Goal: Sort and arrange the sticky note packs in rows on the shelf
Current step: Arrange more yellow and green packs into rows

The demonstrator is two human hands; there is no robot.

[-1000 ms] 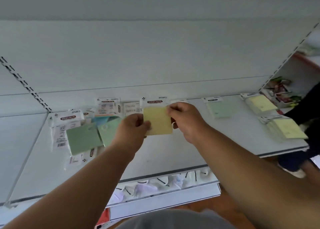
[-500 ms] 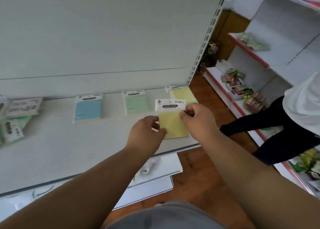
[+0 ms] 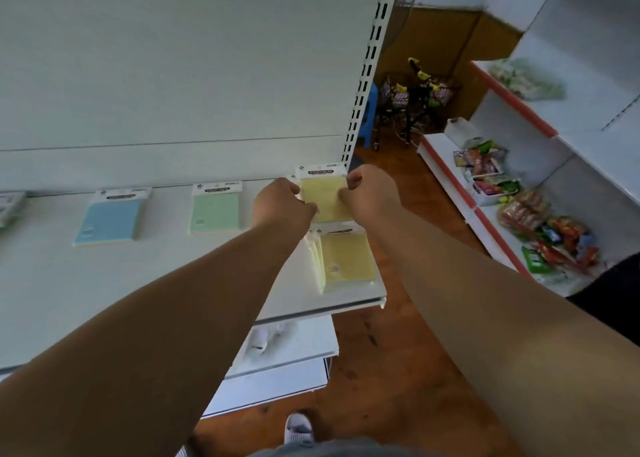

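Both hands, left hand point(image 3: 282, 204) and right hand point(image 3: 369, 193), pinch a yellow pack point(image 3: 323, 197) by its edges, placing it at the shelf's point(image 3: 156, 283) far right; next, probably lowering it flat behind the yellow stack point(image 3: 346, 257).

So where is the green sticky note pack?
In the head view, the green pack lies flat at the back of the shelf, between the blue pack and the left hand.

This is a small retail shop. White metal gondola shelving point(image 3: 173, 283) with a slotted upright point(image 3: 367, 76) carries packaged sticky note packs point(image 3: 214, 211) laid out for sale. Across the wooden floor point(image 3: 398, 370), a red-edged shelf unit point(image 3: 512, 107) holds bagged snacks point(image 3: 540, 224), with small shopping carts point(image 3: 412, 100) parked beyond.
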